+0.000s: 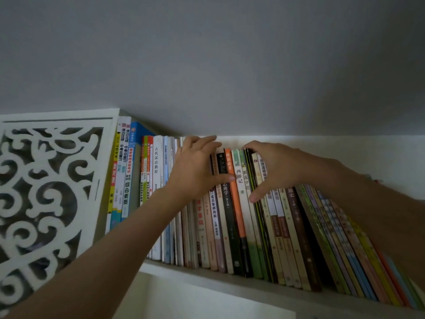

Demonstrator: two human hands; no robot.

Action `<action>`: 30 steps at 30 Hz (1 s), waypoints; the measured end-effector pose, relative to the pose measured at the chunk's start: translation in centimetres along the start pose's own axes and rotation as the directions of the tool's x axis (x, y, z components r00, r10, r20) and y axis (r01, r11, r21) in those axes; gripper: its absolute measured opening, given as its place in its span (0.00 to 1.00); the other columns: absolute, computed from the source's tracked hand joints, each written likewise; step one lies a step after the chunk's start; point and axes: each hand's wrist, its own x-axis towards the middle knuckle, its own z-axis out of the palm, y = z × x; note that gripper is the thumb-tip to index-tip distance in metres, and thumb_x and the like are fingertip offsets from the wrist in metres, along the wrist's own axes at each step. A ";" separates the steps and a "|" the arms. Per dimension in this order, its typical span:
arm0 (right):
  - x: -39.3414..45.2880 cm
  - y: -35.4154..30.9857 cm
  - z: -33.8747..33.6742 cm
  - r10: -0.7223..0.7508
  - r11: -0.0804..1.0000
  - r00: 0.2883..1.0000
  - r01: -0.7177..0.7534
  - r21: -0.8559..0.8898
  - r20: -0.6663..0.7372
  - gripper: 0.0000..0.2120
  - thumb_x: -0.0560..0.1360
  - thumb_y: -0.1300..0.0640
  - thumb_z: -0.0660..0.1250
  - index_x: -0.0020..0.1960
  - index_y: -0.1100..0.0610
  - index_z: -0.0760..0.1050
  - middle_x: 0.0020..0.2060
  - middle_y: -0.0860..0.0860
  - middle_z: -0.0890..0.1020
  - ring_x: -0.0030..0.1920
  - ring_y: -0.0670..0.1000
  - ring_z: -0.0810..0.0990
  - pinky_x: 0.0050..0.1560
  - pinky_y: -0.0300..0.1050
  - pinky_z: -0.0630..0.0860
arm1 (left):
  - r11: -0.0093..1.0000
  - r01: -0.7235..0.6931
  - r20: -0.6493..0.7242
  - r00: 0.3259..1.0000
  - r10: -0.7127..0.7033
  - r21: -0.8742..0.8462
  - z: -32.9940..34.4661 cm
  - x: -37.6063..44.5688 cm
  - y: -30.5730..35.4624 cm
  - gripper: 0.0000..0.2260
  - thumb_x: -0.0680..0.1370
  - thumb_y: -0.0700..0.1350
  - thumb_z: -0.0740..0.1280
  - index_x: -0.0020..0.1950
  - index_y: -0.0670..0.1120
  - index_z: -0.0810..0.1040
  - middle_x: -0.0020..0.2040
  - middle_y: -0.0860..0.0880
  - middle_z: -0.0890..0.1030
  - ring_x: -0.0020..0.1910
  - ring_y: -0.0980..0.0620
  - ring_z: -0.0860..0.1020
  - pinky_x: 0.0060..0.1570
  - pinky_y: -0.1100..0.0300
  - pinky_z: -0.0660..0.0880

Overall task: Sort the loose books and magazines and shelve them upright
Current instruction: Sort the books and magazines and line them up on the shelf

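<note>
Both hands reach a shelf packed w/ upright books. Left hand and right hand clamp fingers on book tops, thumbs pressing spines.

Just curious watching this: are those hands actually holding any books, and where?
Both grip books in the shelved row near their tops. The left hand has its thumb across the dark spines; the right hand clasps the green-edged books.

White shelf board – carries one long row of books standing spine-out, packed close. Tall workbooks at the left end against a carved white side panel – right-end books lean left.
</note>
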 end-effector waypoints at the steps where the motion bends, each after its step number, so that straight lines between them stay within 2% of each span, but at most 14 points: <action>1: 0.1 -0.2 -0.1 0.008 1.000 1.000 -0.008 -0.030 -0.007 0.54 0.52 0.40 0.82 0.72 0.47 0.61 0.66 0.45 0.73 0.64 0.49 0.73 0.65 0.58 0.69 | 0.999 -0.024 -0.027 0.999 0.025 0.045 0.2 -0.3 -0.3 0.33 0.68 0.64 0.69 0.70 0.53 0.70 0.73 0.54 0.67 0.72 0.49 0.59 0.69 0.49 0.58; 4: 0.5 -1.1 -0.2 0.026 0.989 0.995 -0.039 -0.143 -0.092 0.60 0.51 0.31 0.78 0.76 0.44 0.54 0.74 0.45 0.64 0.73 0.51 0.63 0.71 0.66 0.59 | 0.986 -0.079 -0.020 0.996 0.083 0.145 0.6 -0.8 -0.6 0.34 0.70 0.68 0.62 0.72 0.53 0.68 0.75 0.51 0.65 0.74 0.48 0.58 0.71 0.48 0.55; 6: 1.1 -1.7 -0.1 0.021 0.982 0.995 -0.039 -0.183 -0.098 0.59 0.53 0.32 0.78 0.76 0.44 0.54 0.74 0.45 0.64 0.74 0.51 0.62 0.71 0.66 0.56 | 0.988 -0.057 0.047 0.998 0.051 0.141 0.9 -0.6 -0.7 0.35 0.72 0.67 0.62 0.75 0.53 0.62 0.77 0.49 0.60 0.75 0.47 0.53 0.72 0.49 0.50; 10: 1.9 -1.7 0.3 -0.004 0.986 0.999 -0.001 -0.167 -0.035 0.53 0.52 0.33 0.79 0.72 0.39 0.60 0.65 0.42 0.75 0.66 0.50 0.70 0.68 0.65 0.60 | 1.000 0.001 0.071 0.997 -0.002 0.025 1.0 -0.2 -0.4 0.32 0.73 0.62 0.67 0.73 0.53 0.63 0.76 0.51 0.61 0.74 0.48 0.52 0.70 0.54 0.48; 15: 2.2 -1.5 0.3 0.002 0.992 0.999 -0.007 -0.124 -0.041 0.52 0.49 0.34 0.80 0.69 0.39 0.63 0.59 0.42 0.78 0.60 0.49 0.74 0.63 0.61 0.68 | 0.981 0.020 -0.024 0.999 -0.025 -0.191 0.4 -1.4 0.6 0.31 0.70 0.57 0.73 0.69 0.52 0.66 0.69 0.52 0.65 0.68 0.54 0.57 0.68 0.54 0.57; 18: 2.4 -1.5 0.3 -0.009 0.991 0.999 0.003 -0.131 -0.050 0.50 0.50 0.35 0.80 0.68 0.39 0.64 0.57 0.42 0.78 0.59 0.49 0.75 0.62 0.58 0.70 | 0.944 0.155 -0.125 0.972 -0.198 -0.292 1.2 -4.0 2.3 0.39 0.65 0.60 0.74 0.71 0.53 0.62 0.66 0.52 0.63 0.64 0.56 0.58 0.63 0.56 0.61; 20: 2.2 -1.6 0.2 -0.014 0.992 0.999 0.008 -0.127 -0.045 0.50 0.51 0.36 0.80 0.69 0.40 0.64 0.58 0.43 0.78 0.60 0.50 0.75 0.62 0.59 0.70 | 0.910 0.307 -0.180 0.914 -0.363 -0.278 2.8 -6.7 3.9 0.41 0.64 0.63 0.74 0.72 0.53 0.61 0.64 0.51 0.63 0.63 0.55 0.60 0.62 0.55 0.64; 22: 1.9 -1.7 0.1 -0.012 0.993 0.999 0.007 -0.118 -0.040 0.50 0.52 0.36 0.80 0.70 0.41 0.63 0.60 0.44 0.77 0.61 0.50 0.74 0.63 0.60 0.69 | 0.899 0.363 -0.187 0.892 -0.411 -0.244 4.6 -9.0 5.4 0.35 0.65 0.63 0.74 0.67 0.52 0.65 0.60 0.51 0.65 0.58 0.55 0.63 0.59 0.55 0.69; 24: 1.9 -1.7 0.1 -0.011 0.995 1.000 0.008 -0.100 -0.029 0.51 0.52 0.36 0.80 0.70 0.41 0.62 0.61 0.44 0.77 0.62 0.50 0.74 0.64 0.60 0.69 | 0.897 0.349 -0.181 0.897 -0.404 -0.271 5.9 -10.3 6.6 0.28 0.68 0.59 0.73 0.61 0.52 0.64 0.59 0.50 0.66 0.55 0.55 0.66 0.55 0.58 0.72; 27: 2.0 -1.8 -0.1 -0.017 0.994 1.000 0.016 -0.112 -0.010 0.52 0.49 0.33 0.79 0.69 0.39 0.61 0.62 0.44 0.76 0.60 0.50 0.74 0.60 0.59 0.72 | 0.878 0.331 -0.153 0.903 -0.401 -0.345 5.9 -10.1 7.0 0.22 0.73 0.51 0.72 0.61 0.49 0.67 0.60 0.50 0.68 0.56 0.57 0.66 0.54 0.62 0.70; 30: 1.8 -1.6 -0.6 -0.023 0.994 1.000 0.023 -0.102 0.007 0.56 0.46 0.29 0.78 0.69 0.39 0.59 0.63 0.46 0.75 0.60 0.51 0.75 0.58 0.58 0.75 | 0.858 0.312 -0.116 0.914 -0.388 -0.407 4.5 -9.9 7.1 0.14 0.76 0.45 0.69 0.59 0.49 0.69 0.58 0.53 0.69 0.56 0.57 0.70 0.55 0.58 0.76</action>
